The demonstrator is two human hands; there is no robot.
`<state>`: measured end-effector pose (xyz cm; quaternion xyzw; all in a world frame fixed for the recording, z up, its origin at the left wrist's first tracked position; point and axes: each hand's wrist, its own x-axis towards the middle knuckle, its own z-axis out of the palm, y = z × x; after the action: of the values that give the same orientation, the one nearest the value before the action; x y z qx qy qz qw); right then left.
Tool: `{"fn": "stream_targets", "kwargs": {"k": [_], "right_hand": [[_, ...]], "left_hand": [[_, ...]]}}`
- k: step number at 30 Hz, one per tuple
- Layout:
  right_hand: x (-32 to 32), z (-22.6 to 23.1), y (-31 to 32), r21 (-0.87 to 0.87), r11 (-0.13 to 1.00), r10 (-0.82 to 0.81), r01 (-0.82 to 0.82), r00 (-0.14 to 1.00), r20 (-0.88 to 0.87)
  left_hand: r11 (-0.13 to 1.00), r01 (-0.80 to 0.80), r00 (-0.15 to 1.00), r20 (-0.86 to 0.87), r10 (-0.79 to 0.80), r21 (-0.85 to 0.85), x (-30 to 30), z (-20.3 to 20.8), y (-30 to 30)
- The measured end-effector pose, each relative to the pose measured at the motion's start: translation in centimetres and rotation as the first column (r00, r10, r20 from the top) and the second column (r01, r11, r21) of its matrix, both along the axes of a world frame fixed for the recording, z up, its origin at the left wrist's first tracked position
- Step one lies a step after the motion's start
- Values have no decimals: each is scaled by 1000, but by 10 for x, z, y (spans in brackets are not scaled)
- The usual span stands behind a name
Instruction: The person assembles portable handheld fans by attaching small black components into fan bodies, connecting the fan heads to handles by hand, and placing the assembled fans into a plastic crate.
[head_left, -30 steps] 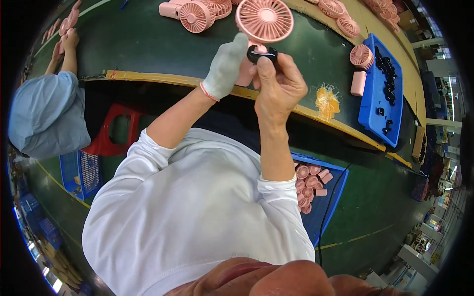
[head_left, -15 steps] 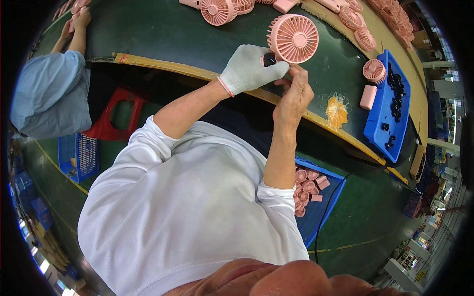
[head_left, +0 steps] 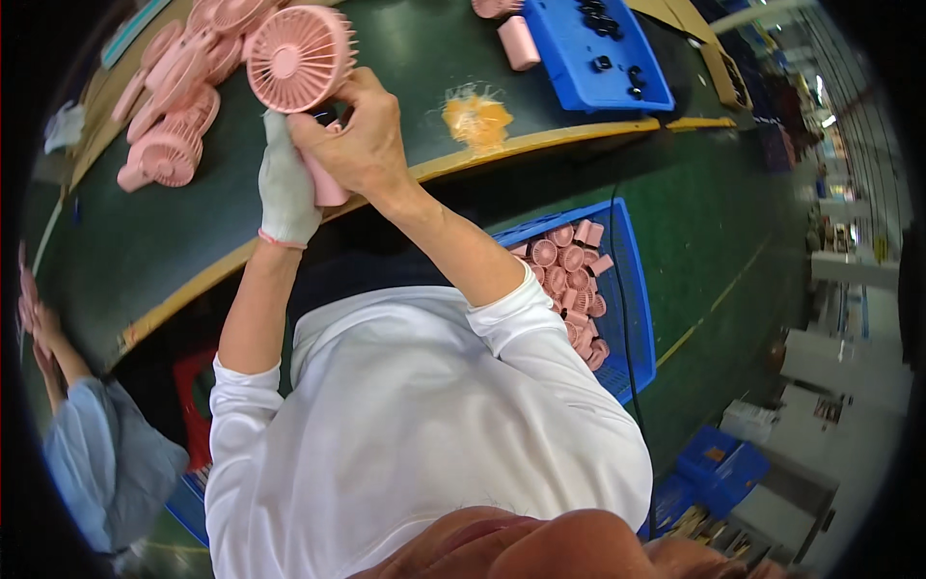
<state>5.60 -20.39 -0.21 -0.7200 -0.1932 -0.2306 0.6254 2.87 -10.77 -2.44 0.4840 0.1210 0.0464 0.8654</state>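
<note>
Head cam: pink fan (head_left: 297, 60) held over bench's (head_left: 424, 58) near edge, long axis far-left to near-right; gloved L hand (head_left: 287, 188) wraps handle's left side, bare R hand (head_left: 359, 140) grips right of neck, fingertips partly hidden.

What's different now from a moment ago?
The whole view has swung, so the pink plastic handheld fan appears farther left. The bare right hand now wraps across its handle; before, only fingertips reached in. The pale-gloved left hand keeps holding it. The blue plastic tray of black parts remains on the dark table.
</note>
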Motion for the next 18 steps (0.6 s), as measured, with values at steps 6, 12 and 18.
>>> {"fn": "stream_targets", "kwargs": {"k": [6,12,18], "right_hand": [[57,32,-72,-535,829,-165,163,985,45],[128,19,-127,-885,285,-374,369,893,252],[126,14,-159,-862,164,-392,480,833,390]], "left_hand": [[824,-17,930,311,-195,566,-17,19,37],[97,-571,814,547,198,815,-4,12,198],[-590,-265,964,234,-131,763,4,10,221]]}}
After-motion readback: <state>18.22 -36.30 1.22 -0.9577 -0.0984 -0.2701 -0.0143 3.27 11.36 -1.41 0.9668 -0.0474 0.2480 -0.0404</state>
